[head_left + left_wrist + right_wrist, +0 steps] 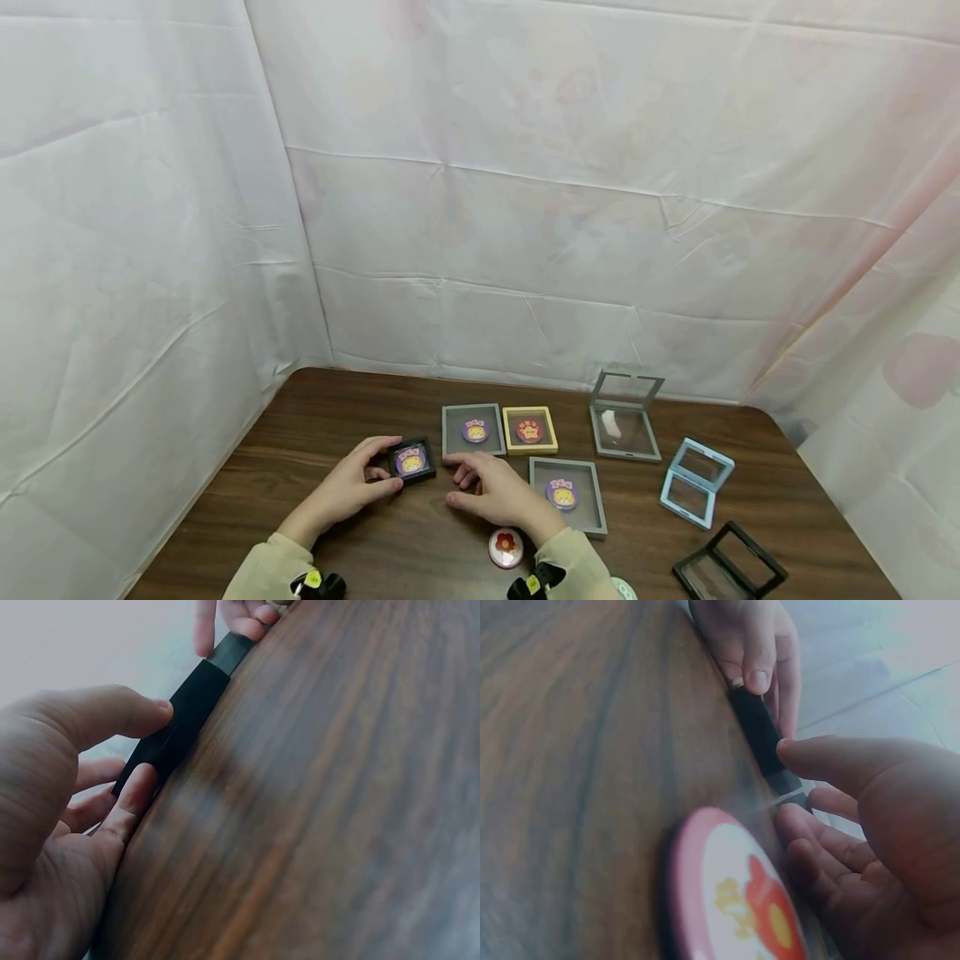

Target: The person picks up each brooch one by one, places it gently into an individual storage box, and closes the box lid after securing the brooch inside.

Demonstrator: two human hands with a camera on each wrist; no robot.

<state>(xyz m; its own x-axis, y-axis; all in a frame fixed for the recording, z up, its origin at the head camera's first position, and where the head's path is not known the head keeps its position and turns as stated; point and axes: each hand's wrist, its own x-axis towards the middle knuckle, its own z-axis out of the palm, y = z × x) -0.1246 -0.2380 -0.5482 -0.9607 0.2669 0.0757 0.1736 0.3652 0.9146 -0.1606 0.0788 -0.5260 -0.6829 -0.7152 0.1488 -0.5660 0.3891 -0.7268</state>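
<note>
A small closed black frame (412, 461) with a purple bear badge lies on the table, also edge-on in the left wrist view (180, 720) and the right wrist view (756, 727). My left hand (348, 487) grips its left side between thumb and fingers. To the right of it, my right hand (498, 493) holds nothing, fingers bent loosely and thumb apart; its index fingertip is beside the lower edge of a grey frame (450, 429). Whether it touches that frame I cannot tell. A round flower badge (506, 547) lies below the right hand (885, 825).
A yellow frame (552, 429) with a red badge stands right of the grey one. Another grey frame (595, 500) holds a bear badge. Farther right are opened grey (628, 455), blue (687, 508) and black (750, 550) frames. Fabric (487, 233) hangs behind the table.
</note>
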